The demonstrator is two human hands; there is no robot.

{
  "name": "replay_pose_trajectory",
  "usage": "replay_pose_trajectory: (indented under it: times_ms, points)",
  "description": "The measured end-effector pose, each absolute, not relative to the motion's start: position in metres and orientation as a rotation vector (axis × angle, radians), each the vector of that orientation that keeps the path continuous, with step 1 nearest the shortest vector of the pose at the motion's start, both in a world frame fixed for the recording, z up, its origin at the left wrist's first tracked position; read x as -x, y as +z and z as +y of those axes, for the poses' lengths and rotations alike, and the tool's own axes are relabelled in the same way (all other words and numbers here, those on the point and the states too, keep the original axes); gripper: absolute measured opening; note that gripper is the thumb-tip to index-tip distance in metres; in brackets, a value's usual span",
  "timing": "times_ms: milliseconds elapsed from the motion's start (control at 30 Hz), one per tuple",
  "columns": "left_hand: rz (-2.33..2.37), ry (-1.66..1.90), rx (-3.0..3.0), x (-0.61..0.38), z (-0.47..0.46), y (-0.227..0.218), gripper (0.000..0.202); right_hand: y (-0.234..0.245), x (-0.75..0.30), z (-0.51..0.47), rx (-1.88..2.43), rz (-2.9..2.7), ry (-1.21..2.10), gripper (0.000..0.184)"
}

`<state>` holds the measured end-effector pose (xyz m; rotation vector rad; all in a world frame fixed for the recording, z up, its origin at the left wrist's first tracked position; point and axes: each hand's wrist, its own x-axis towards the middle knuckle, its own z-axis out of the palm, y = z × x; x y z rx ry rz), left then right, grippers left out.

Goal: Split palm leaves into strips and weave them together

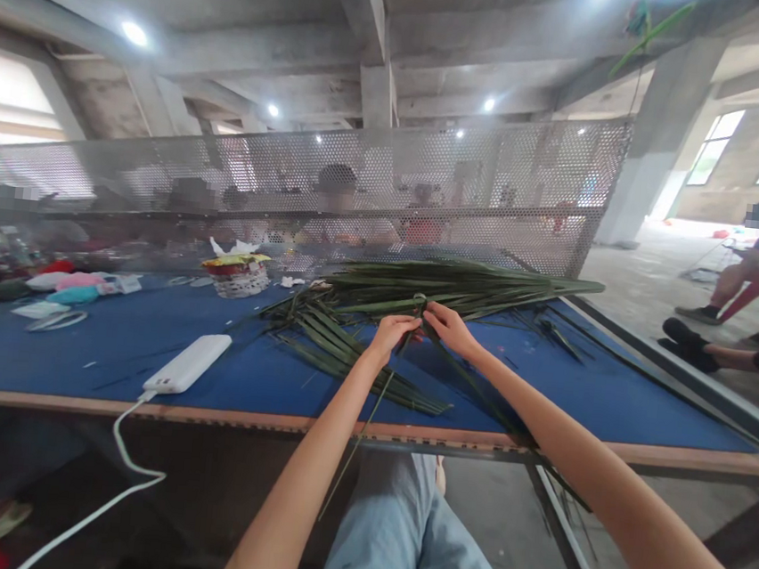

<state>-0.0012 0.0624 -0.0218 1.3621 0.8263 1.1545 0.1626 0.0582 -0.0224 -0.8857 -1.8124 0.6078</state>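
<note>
A pile of long green palm leaves (446, 291) lies across the blue table top (243, 370). Both my hands reach out over it and meet at one leaf strip near the pile's middle. My left hand (394, 331) is closed, pinching a thin leaf strip (366, 426) that trails down past the table's front edge. My right hand (448, 327) is closed on the same strip just to the right, fingers touching the left hand's.
A white power bank (188, 363) with a white cable (127, 466) lies left of my arms. A small woven basket (239, 275) and coloured items sit further left. A perforated metal screen (362, 184) backs the table; people sit behind it and at right.
</note>
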Motion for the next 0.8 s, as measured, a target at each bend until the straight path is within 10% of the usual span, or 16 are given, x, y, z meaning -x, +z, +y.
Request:
replay_pose_trajectory:
  times_ms: [800]
  points:
    - [0.908, 1.36, -1.294, 0.0038, 0.0623, -0.0216, 0.029, -0.0195, -0.1694, 0.054, 1.055, -2.051, 0.192, 0.028]
